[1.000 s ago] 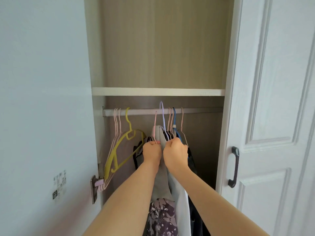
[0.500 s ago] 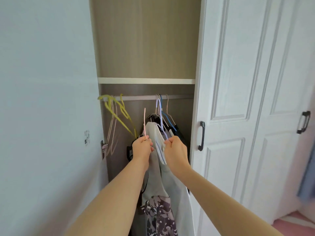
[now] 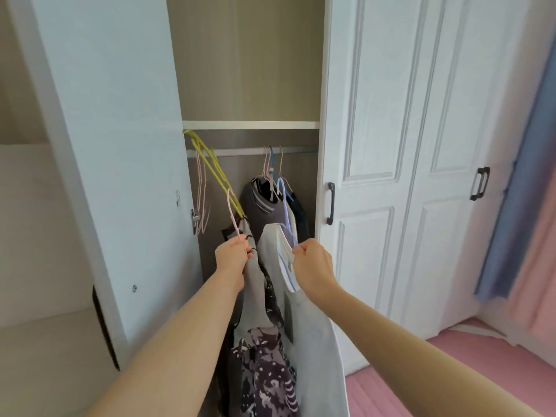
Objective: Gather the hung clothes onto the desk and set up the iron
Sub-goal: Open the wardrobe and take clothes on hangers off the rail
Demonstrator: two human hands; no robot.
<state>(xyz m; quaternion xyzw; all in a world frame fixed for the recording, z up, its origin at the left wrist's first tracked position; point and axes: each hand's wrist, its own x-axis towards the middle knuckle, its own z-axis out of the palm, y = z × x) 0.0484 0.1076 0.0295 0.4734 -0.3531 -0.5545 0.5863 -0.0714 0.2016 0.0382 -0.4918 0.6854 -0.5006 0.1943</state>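
I stand at an open wardrobe. My left hand [image 3: 233, 255] grips a pink hanger [image 3: 232, 213] carrying a grey patterned garment [image 3: 264, 365]. My right hand [image 3: 313, 264] grips a lilac hanger [image 3: 284, 206] carrying a white T-shirt [image 3: 313, 341]. Both hangers are off the rail [image 3: 240, 152] and held in front of the opening. A dark grey top [image 3: 264, 206] and other dark clothes still hang from the rail on pink and blue hangers. No iron or desk is in view.
Empty yellow hangers [image 3: 215, 173] and pale pink ones hang at the rail's left end. The open wardrobe door [image 3: 99, 145] is at my left. Closed white doors with black handles [image 3: 331, 203] are at my right. Blue and pink curtains [image 3: 529, 176] and a pink floor lie further right.
Both hangers have come off the rail and moved down and toward me, my hands spreading apart. The view has shifted right, showing more doors and the curtains.
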